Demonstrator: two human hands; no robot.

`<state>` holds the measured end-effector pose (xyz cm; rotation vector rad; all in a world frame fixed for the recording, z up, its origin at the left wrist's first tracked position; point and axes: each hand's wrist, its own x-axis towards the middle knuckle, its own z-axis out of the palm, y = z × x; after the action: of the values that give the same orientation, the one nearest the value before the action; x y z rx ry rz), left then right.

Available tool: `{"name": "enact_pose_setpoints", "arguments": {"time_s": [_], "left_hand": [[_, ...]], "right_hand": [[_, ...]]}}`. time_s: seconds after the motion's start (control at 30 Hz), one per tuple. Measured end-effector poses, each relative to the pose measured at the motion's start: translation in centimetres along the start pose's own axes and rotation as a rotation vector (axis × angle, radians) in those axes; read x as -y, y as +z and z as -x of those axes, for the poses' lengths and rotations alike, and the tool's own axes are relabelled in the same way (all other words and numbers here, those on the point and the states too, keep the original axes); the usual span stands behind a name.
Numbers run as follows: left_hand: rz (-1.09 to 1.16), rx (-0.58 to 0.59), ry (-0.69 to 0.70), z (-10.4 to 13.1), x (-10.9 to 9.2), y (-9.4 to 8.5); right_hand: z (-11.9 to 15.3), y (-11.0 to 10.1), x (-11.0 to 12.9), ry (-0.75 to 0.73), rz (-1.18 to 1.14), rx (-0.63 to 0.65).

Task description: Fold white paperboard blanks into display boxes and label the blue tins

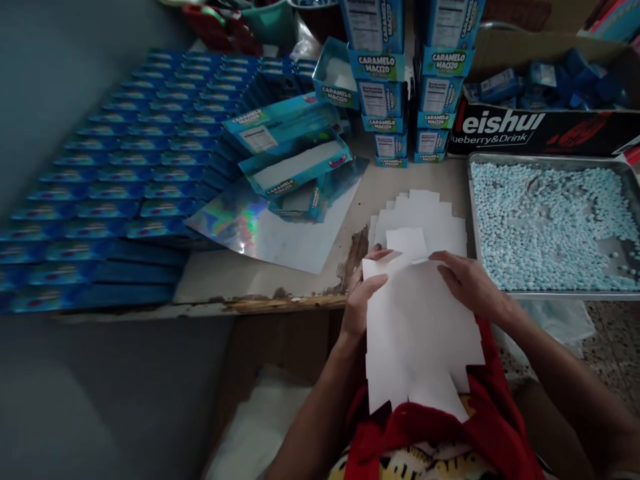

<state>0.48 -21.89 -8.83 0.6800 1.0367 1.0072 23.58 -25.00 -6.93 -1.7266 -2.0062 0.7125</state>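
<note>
A white die-cut cardboard sheet (420, 333) lies over my lap, its upper end at the table edge. My left hand (363, 290) grips its upper left edge, thumb on top and fingers behind. At the upper right flap, my right hand (463, 277) pinches the cardboard between thumb and fingers. A small flap stands folded up between the hands. Just beyond, more white cut sheets (435, 217) rest on the table in a loose stack.
Rows of blue boxes (120, 173) fill the left. Caramelo boxes (295, 167) lie on a shiny sheet (300, 247); stacked boxes (383, 100) stand behind. At right are a candy tray (555, 293) and an open carton (540, 137).
</note>
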Motion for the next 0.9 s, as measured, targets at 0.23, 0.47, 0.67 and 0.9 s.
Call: {"name": "enact_pose_setpoints", "arguments": {"time_s": [0.23,0.47,0.67,0.9], "left_hand": [[-0.198,0.173,0.223,-3.5,0.9,0.3],[-0.361,-0.020,0.343,-3.2,0.7,2.1],[-0.504,-0.064,0.403,-3.0,0.9,3.6],[-0.435,-0.123,0.350,-3.3,1.2,5.4]], "right_hand": [[-2.9,0.5,1.9,0.237,0.401,0.090],[-2.3,1.7,1.4,0.209,0.157,-0.149],[-1.8,1.2,0.8,0.143,0.002,-0.080],[-2.2,0.8,0.3,0.134,-0.011,-0.019]]}}
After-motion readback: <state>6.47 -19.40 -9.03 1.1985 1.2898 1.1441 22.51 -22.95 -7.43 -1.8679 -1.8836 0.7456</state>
